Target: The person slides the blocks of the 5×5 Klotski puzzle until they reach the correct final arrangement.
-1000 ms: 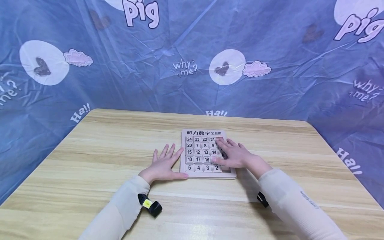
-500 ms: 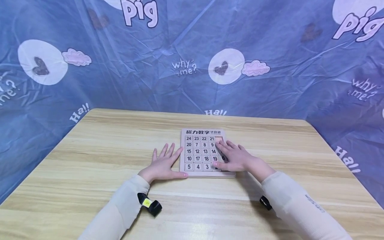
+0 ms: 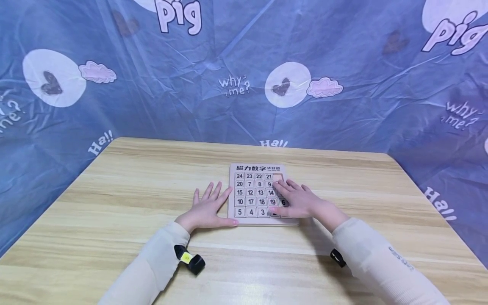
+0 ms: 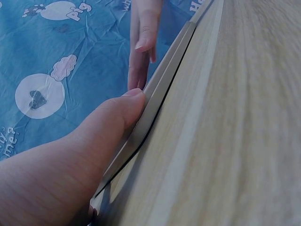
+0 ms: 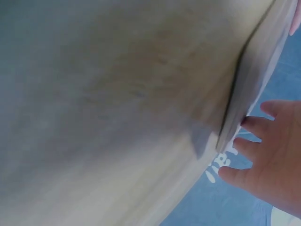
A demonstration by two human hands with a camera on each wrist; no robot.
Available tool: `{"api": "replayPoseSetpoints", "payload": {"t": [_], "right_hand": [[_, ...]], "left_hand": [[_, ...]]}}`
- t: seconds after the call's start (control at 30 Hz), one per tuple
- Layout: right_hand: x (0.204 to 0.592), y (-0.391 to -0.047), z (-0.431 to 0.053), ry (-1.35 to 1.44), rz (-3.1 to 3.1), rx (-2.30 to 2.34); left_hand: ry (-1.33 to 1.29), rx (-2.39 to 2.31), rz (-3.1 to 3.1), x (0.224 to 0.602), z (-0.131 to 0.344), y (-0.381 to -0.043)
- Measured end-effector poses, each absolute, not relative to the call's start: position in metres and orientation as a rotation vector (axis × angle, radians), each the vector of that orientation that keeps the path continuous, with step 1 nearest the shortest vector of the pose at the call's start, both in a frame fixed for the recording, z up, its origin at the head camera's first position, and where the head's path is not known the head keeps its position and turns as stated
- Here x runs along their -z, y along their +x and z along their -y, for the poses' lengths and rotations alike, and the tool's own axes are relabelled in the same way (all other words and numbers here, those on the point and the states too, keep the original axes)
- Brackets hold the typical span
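A flat sliding number puzzle (image 3: 263, 221) lies on the wooden table, its numbered tiles framed in a pale board. At its left edge my left hand (image 3: 206, 212) rests with fingers spread; the index fingertip touches the side and the thumb tip lies at the near left corner. In the left wrist view that thumb (image 4: 110, 113) presses against the board's rim. My right hand (image 3: 299, 201) lies over the right-hand columns, fingers extended on the tiles, the thumb over the 2 tile. It hides part of the rightmost column. A bare slot (image 3: 278, 177) shows at the top right.
The wooden table (image 3: 114, 203) extends around the puzzle on all sides. Behind it hangs a blue printed cloth (image 3: 171, 84). A black strap with a yellow label (image 3: 187, 257) is on the left sleeve, and another black strap (image 3: 337, 257) is at the right sleeve.
The right thumb has moved down toward the near edge, uncovering the 19 tile and covering the 2. The 6 tile has slid nearer me, and the top right slot shows more. Left hand stays put.
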State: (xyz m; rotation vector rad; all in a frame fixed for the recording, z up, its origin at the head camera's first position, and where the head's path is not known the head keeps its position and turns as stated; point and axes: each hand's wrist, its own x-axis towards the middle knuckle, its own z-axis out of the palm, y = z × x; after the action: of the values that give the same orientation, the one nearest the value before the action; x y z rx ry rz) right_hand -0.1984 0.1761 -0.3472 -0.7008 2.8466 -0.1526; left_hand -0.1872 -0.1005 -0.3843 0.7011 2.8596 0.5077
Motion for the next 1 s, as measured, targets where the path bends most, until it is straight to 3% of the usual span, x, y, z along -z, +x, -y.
{"api": "replayPoseSetpoints", "payload": {"t": [1.0], "right_hand": [[0.348, -0.223, -0.075, -0.786, -2.793, 0.014]], "left_hand": [[0.697, -0.482, -2.845, 0.385, 0.100, -0.189]]}}
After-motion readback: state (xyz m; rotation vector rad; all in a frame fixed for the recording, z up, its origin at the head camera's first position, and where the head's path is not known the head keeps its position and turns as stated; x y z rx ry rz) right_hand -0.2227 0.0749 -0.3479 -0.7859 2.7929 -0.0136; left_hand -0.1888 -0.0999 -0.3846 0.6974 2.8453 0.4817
